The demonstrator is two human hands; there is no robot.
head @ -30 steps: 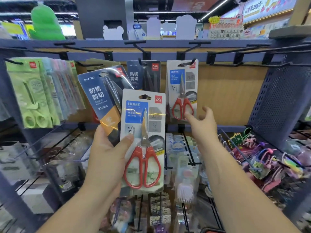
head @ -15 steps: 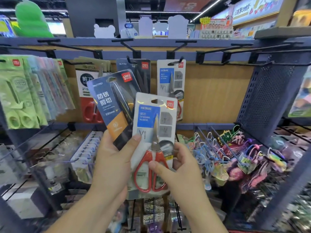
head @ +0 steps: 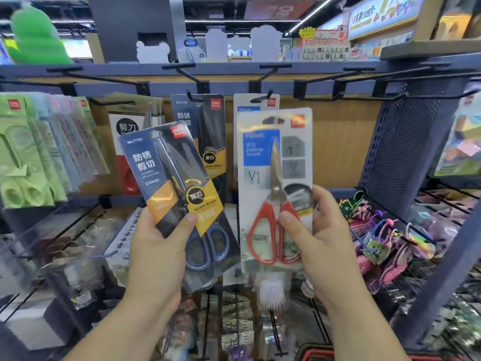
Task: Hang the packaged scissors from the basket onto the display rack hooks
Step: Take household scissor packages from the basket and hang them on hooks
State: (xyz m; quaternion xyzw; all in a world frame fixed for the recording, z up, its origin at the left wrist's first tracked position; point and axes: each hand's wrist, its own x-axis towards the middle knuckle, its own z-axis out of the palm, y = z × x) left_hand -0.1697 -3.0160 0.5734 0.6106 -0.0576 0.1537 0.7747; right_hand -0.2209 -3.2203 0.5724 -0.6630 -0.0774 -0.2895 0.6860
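The left hand grips a dark blue scissors pack by its lower left part, the thumb pressed across the yellow label on the front and the fingers hidden behind the card. This pack tilts with its top leaning left, and its blue-grey handles show below the thumb. The right hand holds a red-handled scissors pack nearly upright, its thumb lying over the red handles and its fingers curled round the right edge. The two packs are side by side in front of the display rack, close together; whether their edges touch cannot be told. The hang slot at the top of the red-handled pack sits below a black hook, from which a matching white pack already hangs behind it. On the next hook to the left hangs a dark pack like the one in the left hand, and further left a white and red scissors pack hangs partly hidden. Green packaged items fill the far left of the rack. More black hooks jut from the rail on the right, beside a perforated metal panel. Colourful hair ties hang on the lower right, and a red basket rim shows at the bottom edge.
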